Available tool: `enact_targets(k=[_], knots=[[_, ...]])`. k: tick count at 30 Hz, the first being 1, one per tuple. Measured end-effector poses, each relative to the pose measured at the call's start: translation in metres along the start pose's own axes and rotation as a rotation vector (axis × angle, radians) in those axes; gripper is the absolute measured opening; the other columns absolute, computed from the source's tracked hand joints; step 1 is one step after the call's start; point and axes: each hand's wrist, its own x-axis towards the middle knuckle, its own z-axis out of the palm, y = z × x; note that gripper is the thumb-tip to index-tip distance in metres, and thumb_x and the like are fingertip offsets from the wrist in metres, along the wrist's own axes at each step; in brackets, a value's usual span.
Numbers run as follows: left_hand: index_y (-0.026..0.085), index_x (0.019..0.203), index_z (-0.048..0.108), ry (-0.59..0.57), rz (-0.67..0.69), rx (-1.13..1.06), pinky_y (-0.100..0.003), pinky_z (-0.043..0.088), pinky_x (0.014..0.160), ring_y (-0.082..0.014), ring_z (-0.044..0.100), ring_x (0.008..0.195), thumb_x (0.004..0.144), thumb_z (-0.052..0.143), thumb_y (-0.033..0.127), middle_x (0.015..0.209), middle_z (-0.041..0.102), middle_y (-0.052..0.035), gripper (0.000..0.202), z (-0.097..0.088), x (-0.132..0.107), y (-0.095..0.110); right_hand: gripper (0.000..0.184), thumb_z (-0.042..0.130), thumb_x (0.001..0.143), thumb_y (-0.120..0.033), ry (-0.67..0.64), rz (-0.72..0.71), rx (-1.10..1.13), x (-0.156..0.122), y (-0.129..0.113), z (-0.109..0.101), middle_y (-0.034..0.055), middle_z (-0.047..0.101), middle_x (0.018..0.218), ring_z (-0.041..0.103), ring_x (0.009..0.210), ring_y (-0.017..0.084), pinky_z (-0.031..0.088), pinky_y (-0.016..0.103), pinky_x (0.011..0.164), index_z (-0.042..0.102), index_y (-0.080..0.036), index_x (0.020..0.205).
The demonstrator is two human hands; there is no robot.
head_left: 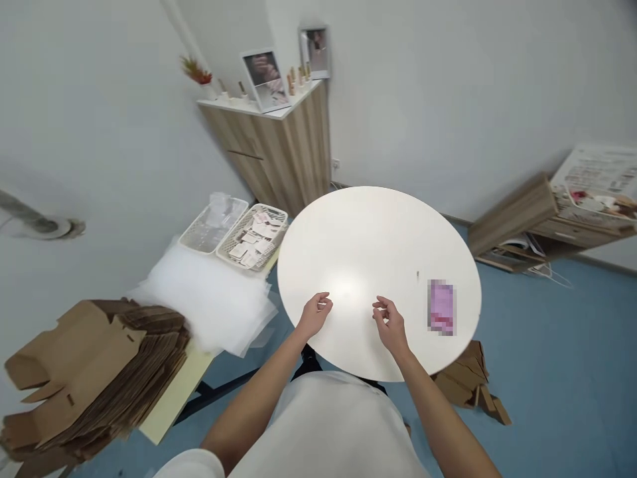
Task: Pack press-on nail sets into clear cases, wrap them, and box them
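At lower centre, our left hand [314, 315] and right hand [391, 324] are loosely spread, empty; we seem between steps; grasping needs reaching.

1. Coarse pixel blocks cover the purple-pink item [442, 305] on the round white table [368, 232]; what it is cannot be told.
2. The dark speck [418, 275] near it is too small to identify.
3. The palms of the left hand [316, 314] and right hand [389, 325] are mostly hidden.
4. The bottom edge cuts off the white shirt [343, 431] and right forearm [448, 411].
5. The tabletop partly hides the folded cardboard [462, 378] below.
6. The flattened cardboard boxes [74, 372] run out of view at left.
7. Print on the cards [259, 226] is unreadable.
8. The printed white board [597, 169] is blurred and cut off at right.
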Motion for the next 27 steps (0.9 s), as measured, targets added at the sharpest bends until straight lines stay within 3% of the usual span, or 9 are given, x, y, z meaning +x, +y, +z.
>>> enact_targets(k=[7,12,15,22,27], knots=[[0.016,0.108,0.052,0.17,-0.07,-0.007,-0.029,0.046,0.068,-0.0132,0.057,0.071,0.075,0.05,0.04,0.094,0.06,-0.0072,0.041,-0.111,-0.002,-0.046,0.036,0.042,0.079,-0.042,-0.237,-0.023,-0.098,0.035,-0.049,0.106,0.0073,0.06,0.097,0.057,0.073,0.016,0.046,0.029,0.058,0.05,-0.022,0.108],[0.018,0.108,0.053,0.236,-0.13,0.049,-0.028,0.047,0.07,-0.015,0.057,0.077,0.074,0.051,0.039,0.096,0.06,-0.0069,0.04,-0.172,-0.009,-0.06,0.032,0.042,0.079,-0.041,-0.423,-0.061,-0.146,0.051,-0.079,0.154,0.0063,0.061,0.095,0.057,0.075,0.017,0.048,0.03,0.062,0.055,-0.023,0.102],[0.019,0.108,0.053,0.264,-0.146,0.079,-0.028,0.046,0.072,-0.0153,0.057,0.078,0.073,0.052,0.039,0.096,0.06,-0.0059,0.039,-0.191,-0.01,-0.063,0.03,0.042,0.079,-0.039,-0.525,-0.12,-0.188,0.062,-0.091,0.169,0.0046,0.061,0.094,0.057,0.074,0.016,0.047,0.031,0.066,0.056,-0.024,0.101],[0.019,0.108,0.053,0.32,-0.171,0.139,-0.028,0.047,0.07,-0.016,0.059,0.079,0.074,0.052,0.04,0.098,0.061,-0.0065,0.041,-0.211,-0.009,-0.049,0.029,0.048,0.075,-0.035,-0.671,-0.179,-0.18,0.101,-0.101,0.21,0.0029,0.062,0.09,0.058,0.074,0.015,0.046,0.03,0.07,0.057,-0.022,0.098],[0.02,0.106,0.055,0.351,-0.157,0.288,-0.027,0.047,0.07,-0.0146,0.06,0.076,0.074,0.052,0.039,0.098,0.062,-0.004,0.037,-0.241,0.02,-0.035,0.026,0.046,0.075,-0.031,-0.619,-0.252,-0.221,0.131,-0.116,0.245,0.0038,0.062,0.093,0.057,0.082,0.016,0.045,0.031,0.072,0.057,-0.021,0.097]])
